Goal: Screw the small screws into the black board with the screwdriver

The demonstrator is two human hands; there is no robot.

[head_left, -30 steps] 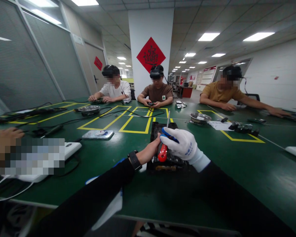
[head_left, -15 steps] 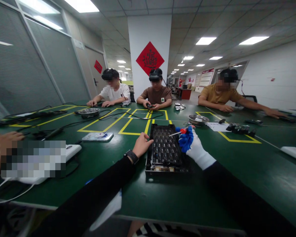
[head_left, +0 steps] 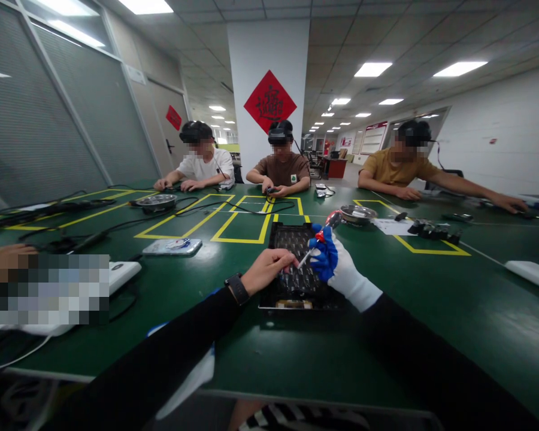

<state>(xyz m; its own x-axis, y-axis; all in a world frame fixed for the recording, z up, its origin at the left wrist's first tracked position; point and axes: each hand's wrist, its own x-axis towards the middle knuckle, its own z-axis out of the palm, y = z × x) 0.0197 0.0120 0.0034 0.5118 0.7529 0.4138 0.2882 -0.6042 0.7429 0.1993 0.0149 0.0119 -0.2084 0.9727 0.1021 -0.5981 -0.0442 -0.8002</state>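
Note:
In the head view my gloved right hand point(head_left: 341, 266) is closed around a screwdriver point(head_left: 305, 256) with a red handle. Its metal shaft slants down to the left over a black device housing point(head_left: 300, 286) full of small openings. My bare left hand point(head_left: 268, 268), a dark watch on its wrist, reaches over the housing's left side. Its thumb and fingertips are pressed together close to the screwdriver's tip; whatever they pinch is too small or hidden to make out. The housing lies flat on the green table point(head_left: 251, 359), a pale strip showing at its near end.
Left of the housing lies a phone-like case point(head_left: 173, 246), with a white device point(head_left: 126, 274) near another person's hand. Metal dishes point(head_left: 358, 214) and small black parts point(head_left: 435, 232) sit on the right. Black cables point(head_left: 117, 224) cross the table. Three people sit opposite.
My left hand has moved right, from the housing's edge to above its middle, fingertips now together. My right hand has shifted left, tilting the screwdriver's tip lower toward them.

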